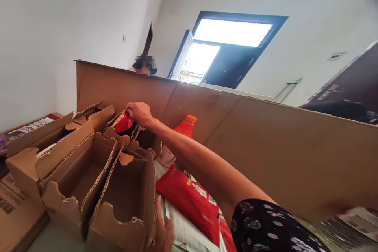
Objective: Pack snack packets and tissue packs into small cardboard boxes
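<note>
My right hand point(138, 112) reaches across to the far boxes, its fingers closed on the top of a red packet point(124, 123). That packet sits in a narrow cardboard box in the back row. Low in the view, my left hand point(164, 228) rests against the right side of the nearest open cardboard box point(118, 224), fingers stretched upward and partly cut off by the frame. This box and the cardboard box to its left point(63, 204) show bare insides. Under my right forearm lies a large red packet point(189, 204).
A bottle with an orange cap point(191, 119) stands behind my forearm. Tall cardboard panel point(265, 153) walls off the far side; a person's head shows above it. More cardboard boxes point(26, 161) crowd the left. Blurred clear-wrapped packs point(345, 228) lie at lower right.
</note>
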### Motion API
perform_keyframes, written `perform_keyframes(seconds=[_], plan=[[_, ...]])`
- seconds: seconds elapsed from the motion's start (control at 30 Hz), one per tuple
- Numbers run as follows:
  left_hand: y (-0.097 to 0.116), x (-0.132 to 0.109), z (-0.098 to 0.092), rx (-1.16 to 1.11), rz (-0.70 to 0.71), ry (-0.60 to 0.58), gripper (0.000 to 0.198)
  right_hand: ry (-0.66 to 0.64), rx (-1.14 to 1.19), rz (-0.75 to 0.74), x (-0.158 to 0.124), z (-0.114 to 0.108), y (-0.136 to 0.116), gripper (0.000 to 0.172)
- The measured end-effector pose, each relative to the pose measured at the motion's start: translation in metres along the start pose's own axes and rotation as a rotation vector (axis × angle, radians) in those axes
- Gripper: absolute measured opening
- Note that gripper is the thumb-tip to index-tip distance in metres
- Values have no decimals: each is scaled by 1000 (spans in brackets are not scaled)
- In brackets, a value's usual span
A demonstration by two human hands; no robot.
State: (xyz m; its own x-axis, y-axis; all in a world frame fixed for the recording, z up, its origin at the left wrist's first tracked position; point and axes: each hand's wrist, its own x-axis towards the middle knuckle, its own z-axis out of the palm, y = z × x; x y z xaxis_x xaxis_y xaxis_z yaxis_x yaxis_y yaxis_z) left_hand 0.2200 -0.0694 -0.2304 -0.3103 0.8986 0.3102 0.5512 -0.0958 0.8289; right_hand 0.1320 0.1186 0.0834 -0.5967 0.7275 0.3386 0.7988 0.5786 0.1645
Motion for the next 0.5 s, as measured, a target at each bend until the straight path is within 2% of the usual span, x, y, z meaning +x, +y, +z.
perform_keyframes(seconds=[0.17, 0.33, 0.4, 0.5], plan=[[12, 7, -11, 122, 40, 12, 60, 181, 52, 147, -31, -48, 41, 34], [19, 16, -16, 146, 85, -36, 53, 336, 152, 225, -93, -89, 119, 29], [19, 20, -16, 153, 97, -51, 50, 322, 147, 255, -124, -97, 149, 26], [21, 22, -18, 176, 104, -55, 49, 199, 39, 392, -173, -94, 182, 23]])
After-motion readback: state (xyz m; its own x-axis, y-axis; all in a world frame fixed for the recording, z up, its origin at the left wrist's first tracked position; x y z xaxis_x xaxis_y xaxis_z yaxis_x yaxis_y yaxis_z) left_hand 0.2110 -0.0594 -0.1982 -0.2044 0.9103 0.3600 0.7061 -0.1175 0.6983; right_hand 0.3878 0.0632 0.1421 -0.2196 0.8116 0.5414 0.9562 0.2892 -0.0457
